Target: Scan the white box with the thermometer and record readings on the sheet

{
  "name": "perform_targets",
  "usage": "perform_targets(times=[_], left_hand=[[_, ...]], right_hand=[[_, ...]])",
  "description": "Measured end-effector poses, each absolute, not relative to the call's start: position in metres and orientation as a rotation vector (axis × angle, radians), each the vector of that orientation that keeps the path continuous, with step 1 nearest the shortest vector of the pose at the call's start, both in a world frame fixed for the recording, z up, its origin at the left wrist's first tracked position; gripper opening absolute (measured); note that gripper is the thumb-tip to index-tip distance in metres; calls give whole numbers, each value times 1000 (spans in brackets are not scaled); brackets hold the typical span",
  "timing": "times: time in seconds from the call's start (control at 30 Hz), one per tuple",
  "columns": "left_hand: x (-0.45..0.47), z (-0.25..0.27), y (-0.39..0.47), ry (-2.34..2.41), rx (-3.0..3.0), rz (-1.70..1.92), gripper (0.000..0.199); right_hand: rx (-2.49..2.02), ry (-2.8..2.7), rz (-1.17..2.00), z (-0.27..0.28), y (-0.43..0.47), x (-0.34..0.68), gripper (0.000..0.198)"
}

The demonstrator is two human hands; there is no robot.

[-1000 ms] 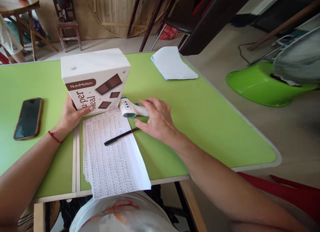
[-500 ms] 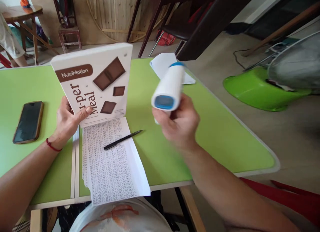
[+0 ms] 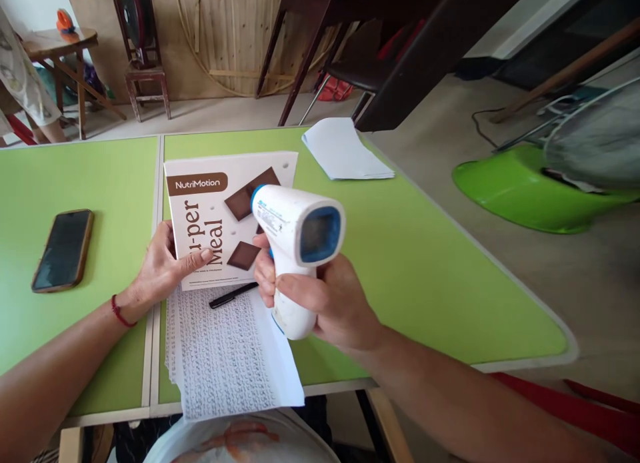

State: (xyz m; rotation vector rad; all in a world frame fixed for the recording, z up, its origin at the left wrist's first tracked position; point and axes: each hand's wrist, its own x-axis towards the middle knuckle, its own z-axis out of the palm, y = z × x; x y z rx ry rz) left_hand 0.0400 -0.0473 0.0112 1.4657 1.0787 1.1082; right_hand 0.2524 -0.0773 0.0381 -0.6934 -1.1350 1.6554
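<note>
My left hand (image 3: 165, 263) grips the lower left edge of a white box (image 3: 200, 162) marked NutriMotion, its thumb across the front. Brown chocolate pieces are printed on the box. My right hand (image 3: 320, 296) is wrapped round the handle of a white and blue infrared thermometer (image 3: 287, 210). The thermometer's nose points left at the box and overlaps it in view; I cannot tell whether they touch. Its small screen faces me and looks dark. Under the box lie handwritten sheets of paper (image 3: 225, 356) with a black pen (image 3: 230, 295) on them, partly hidden.
A smartphone (image 3: 63, 250) in a brown case lies on the green table (image 3: 425, 283) at the left. White papers (image 3: 345, 150) rest at the far edge. Beyond the right side stands a green plastic chair (image 3: 505, 190). Part of a person (image 3: 30, 83) shows at the far left.
The thermometer has swung down and left, now aimed at the box with its screen toward me. The box has been lowered and tipped back, moving slightly right in view.
</note>
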Motion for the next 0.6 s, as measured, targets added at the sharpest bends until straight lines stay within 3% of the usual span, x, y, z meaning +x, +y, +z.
perform_targets(times=[0.27, 0.6], left_hand=[[38, 15, -42, 1133, 1472, 1019, 57], [34, 18, -39, 1071, 1566, 913, 65]], right_hand=[[-772, -1119, 1668, 26, -71, 251, 34], [-732, -1152, 1648, 24, -73, 246, 18]])
